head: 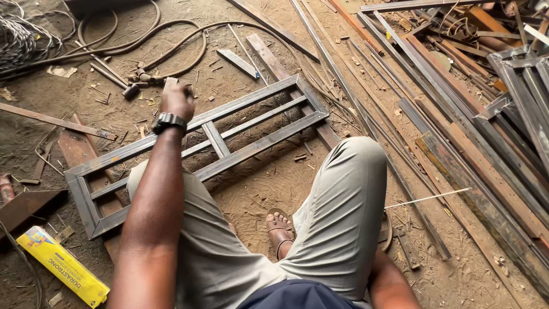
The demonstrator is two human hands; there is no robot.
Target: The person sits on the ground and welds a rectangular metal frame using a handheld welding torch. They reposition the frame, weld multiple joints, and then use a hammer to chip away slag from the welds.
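Note:
My left hand (177, 102), with a black wristwatch (169, 122) on its wrist, is closed in a fist over the far rail of a rectangular steel frame (260, 98) that lies flat on the dirt floor. A short flat metal piece (170, 83) sticks out above the fist. My right hand is hidden behind my right knee (354, 166); only the forearm (394, 286) shows. A thin pale rod (429, 198) pokes out to the right from behind that knee. My sandalled foot (279, 226) rests just in front of the frame.
A yellow box (63, 266) lies at the lower left. Hoses and cables (171, 43) loop across the top left. Long steel bars and angle sections (457, 109) are piled along the right. Offcuts and scrap litter the dirt.

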